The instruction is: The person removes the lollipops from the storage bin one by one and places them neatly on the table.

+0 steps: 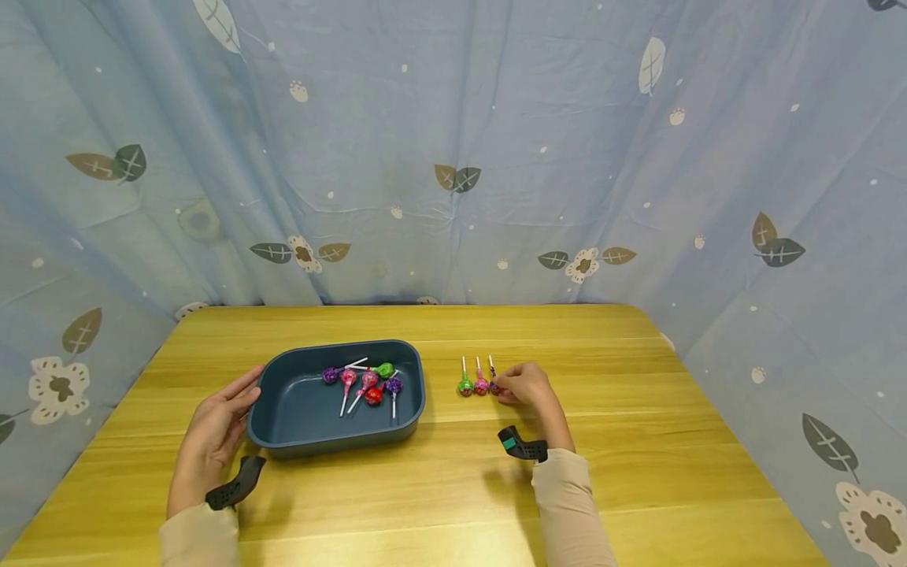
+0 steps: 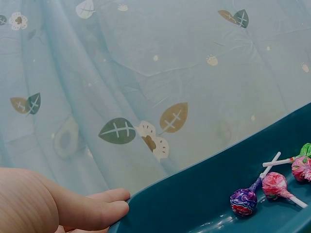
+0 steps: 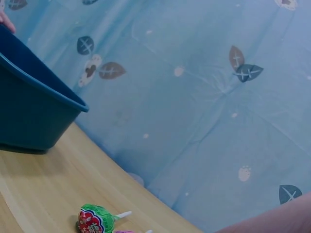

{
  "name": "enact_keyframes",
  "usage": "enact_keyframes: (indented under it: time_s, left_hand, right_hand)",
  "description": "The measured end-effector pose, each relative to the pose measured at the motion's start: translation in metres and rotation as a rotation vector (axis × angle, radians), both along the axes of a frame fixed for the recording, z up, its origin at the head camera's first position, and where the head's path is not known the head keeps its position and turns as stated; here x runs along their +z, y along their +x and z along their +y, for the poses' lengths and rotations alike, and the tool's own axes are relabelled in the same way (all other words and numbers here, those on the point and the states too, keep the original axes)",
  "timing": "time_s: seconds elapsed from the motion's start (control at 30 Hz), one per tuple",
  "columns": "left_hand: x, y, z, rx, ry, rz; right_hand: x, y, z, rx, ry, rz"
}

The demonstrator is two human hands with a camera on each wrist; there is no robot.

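My left hand (image 1: 220,417) rests against the left end of a dark blue plastic bin (image 1: 283,449), its fairly straight fingers (image 2: 107,206) touching the rim. Inside the bin lie several wrapped lollipops: purple (image 1: 331,376), pink (image 1: 348,378), green (image 1: 384,369) and red (image 1: 374,395) ones. Right of the bin, my right hand (image 1: 524,386) pinches a purple lollipop (image 1: 494,387) at its head, low at the table, with the stick pointing away from me. Beside it stand in line a pink lollipop (image 1: 480,387) and a green lollipop (image 1: 464,387), sticks also pointing away.
Everything rests on a yellow wood-grain table (image 1: 453,496). A blue patterned curtain (image 1: 397,157) hangs right behind the table's far edge and along both sides. Each wrist wears a black strap mount (image 1: 523,446).
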State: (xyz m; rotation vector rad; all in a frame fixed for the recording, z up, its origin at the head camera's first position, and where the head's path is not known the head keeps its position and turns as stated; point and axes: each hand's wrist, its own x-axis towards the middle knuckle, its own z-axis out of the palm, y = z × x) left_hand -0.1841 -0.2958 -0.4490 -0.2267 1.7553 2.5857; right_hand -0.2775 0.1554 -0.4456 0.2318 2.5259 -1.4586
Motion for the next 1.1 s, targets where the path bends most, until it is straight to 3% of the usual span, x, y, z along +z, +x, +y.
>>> enact_keyframes:
  time_s: [0.83, 1.1]
  left_hand:
    - [0.0024, 0.0011, -0.0008, -0.005, 0.0, 0.015]
    - [0.0031, 0.002, 0.0028, 0.003, 0.025, -0.002]
  right_hand:
    - [0.0032, 0.002, -0.0032, 0.006, -0.001, 0.001]
    - [0.004, 0.0023, 0.0025, 0.036, 0.045, 0.012]
